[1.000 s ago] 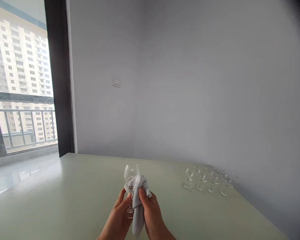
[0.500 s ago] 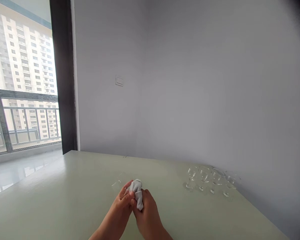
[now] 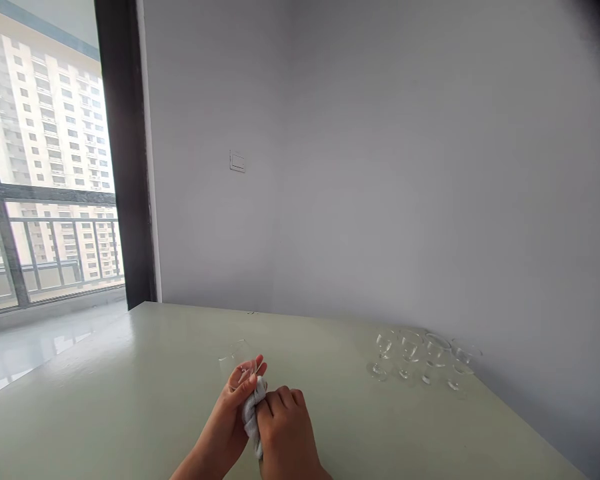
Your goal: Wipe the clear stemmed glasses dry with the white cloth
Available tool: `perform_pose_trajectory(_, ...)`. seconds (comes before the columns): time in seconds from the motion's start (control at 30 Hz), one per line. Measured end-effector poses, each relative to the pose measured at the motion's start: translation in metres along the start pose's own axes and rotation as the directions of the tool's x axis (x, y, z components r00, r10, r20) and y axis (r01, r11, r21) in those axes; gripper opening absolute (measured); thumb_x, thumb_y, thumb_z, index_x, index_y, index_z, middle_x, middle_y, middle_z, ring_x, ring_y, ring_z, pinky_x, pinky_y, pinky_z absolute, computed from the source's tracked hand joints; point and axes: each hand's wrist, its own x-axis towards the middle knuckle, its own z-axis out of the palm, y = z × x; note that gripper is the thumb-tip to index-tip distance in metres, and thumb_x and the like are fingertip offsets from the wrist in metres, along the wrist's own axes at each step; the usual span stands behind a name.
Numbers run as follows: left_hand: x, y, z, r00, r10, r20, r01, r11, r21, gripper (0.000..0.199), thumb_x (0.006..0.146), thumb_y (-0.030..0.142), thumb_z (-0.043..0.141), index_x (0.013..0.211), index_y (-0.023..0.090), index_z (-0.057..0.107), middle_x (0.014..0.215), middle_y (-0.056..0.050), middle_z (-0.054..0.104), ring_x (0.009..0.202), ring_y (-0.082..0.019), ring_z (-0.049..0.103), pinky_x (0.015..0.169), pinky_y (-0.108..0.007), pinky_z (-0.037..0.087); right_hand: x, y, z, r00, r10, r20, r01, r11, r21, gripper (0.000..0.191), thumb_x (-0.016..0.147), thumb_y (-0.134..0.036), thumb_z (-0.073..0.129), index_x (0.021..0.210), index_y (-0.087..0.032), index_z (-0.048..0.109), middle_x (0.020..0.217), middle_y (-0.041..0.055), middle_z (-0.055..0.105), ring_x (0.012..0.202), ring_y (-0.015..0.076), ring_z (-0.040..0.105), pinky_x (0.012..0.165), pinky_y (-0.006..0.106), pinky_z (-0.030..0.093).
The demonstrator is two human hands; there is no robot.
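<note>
While the left hand (image 3: 230, 417) grips a glass (image 3: 237, 363) — bowl tilted up-left — the right hand (image 3: 285, 433) clamps a cloth (image 3: 251, 413).

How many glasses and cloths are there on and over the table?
Glasses standing by the wall: 4
Glass in the left hand: 1
Cloth: 1
Total: 6
</note>
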Motion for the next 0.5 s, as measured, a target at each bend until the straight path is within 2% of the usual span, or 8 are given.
perform_pose_trajectory(0.07,0.002,0.001,-0.002,0.999,0.024,-0.021,-0.024,0.999,0.035,0.014,0.077,0.022,0.065,0.089,0.026,0.059,0.136,0.001,0.047,0.131,-0.018,0.032,0.105,-0.033,0.029,0.001,-0.002,0.001,0.997,-0.009,0.079,0.013,0.998,-0.056,0.014,0.052,-0.009,0.056,0.062,-0.017,0.059,0.062,0.0056,0.063,0.062,0.0226,0.055,0.059,0.035,0.035)
perform_pose_trajectory(0.13,0.005,0.002,-0.004,0.997,0.074,-0.021,-0.073,0.995,0.066,0.013,0.077,0.021,0.065,0.088,0.025,0.059,0.136,0.000,0.047,0.131,-0.017,0.032,0.109,-0.035,0.022,0.003,-0.001,-0.004,0.975,-0.048,0.218,0.061,0.997,-0.052,0.014,0.052,-0.014,0.059,0.065,-0.018,0.061,0.066,0.0066,0.064,0.064,0.0244,0.057,0.059,0.036,0.036)
perform_pose_trajectory(0.2,0.009,0.001,-0.008,0.992,0.127,-0.011,-0.126,0.990,0.064,0.012,0.076,0.021,0.066,0.087,0.023,0.060,0.133,-0.002,0.050,0.131,-0.019,0.033,0.110,-0.037,0.020,0.008,0.005,-0.019,0.904,-0.114,0.412,0.122,0.992,0.005,0.020,0.050,-0.018,0.061,0.070,-0.018,0.063,0.075,0.0077,0.067,0.065,0.0244,0.058,0.057,0.033,0.035)
perform_pose_trajectory(0.27,0.014,0.000,-0.012,0.987,0.163,-0.015,-0.162,0.986,0.026,0.011,0.074,0.021,0.068,0.084,0.021,0.062,0.126,-0.005,0.054,0.129,-0.020,0.035,0.109,-0.036,0.023,0.014,0.016,-0.039,0.837,-0.135,0.531,0.107,0.991,0.083,0.022,0.050,-0.014,0.060,0.071,-0.019,0.063,0.076,0.0062,0.068,0.062,0.0215,0.058,0.053,0.030,0.033)
perform_pose_trajectory(0.3,0.016,-0.001,-0.014,0.985,0.173,-0.018,-0.173,0.985,0.003,0.010,0.074,0.021,0.068,0.083,0.020,0.063,0.122,-0.005,0.056,0.129,-0.021,0.037,0.108,-0.036,0.026,0.017,0.022,-0.050,0.835,-0.109,0.539,0.054,0.992,0.117,0.027,0.051,-0.011,0.057,0.076,-0.020,0.063,0.075,0.0051,0.068,0.061,0.0202,0.058,0.052,0.028,0.032)
perform_pose_trajectory(0.33,0.017,-0.002,-0.015,0.984,0.180,-0.016,-0.180,0.984,-0.016,0.009,0.074,0.021,0.068,0.082,0.020,0.063,0.118,-0.005,0.058,0.128,-0.021,0.038,0.107,-0.035,0.028,0.020,0.028,-0.059,0.857,-0.057,0.511,-0.021,0.989,0.144,0.035,0.053,-0.008,0.054,0.084,-0.022,0.063,0.074,0.0043,0.068,0.060,0.0192,0.058,0.051,0.027,0.031)
perform_pose_trajectory(0.43,0.019,-0.002,-0.017,0.984,0.180,0.005,-0.180,0.983,-0.036,0.009,0.076,0.021,0.066,0.084,0.019,0.065,0.112,-0.005,0.061,0.123,-0.020,0.043,0.098,-0.029,0.037,0.026,0.041,-0.074,0.940,0.154,0.303,-0.228,0.948,0.224,0.066,0.063,-0.005,0.046,0.124,-0.027,0.047,0.078,0.0039,0.066,0.053,0.0154,0.055,0.046,0.024,0.030)
perform_pose_trajectory(0.5,0.016,0.000,-0.014,0.986,0.166,0.003,-0.166,0.985,-0.038,0.010,0.076,0.021,0.066,0.086,0.019,0.065,0.109,-0.005,0.062,0.114,-0.017,0.051,0.088,-0.025,0.044,0.027,0.041,-0.074,0.957,0.169,0.237,-0.228,0.941,0.249,0.075,0.065,-0.006,0.045,0.133,-0.034,0.036,0.093,0.0054,0.064,0.047,0.0117,0.051,0.044,0.023,0.028)
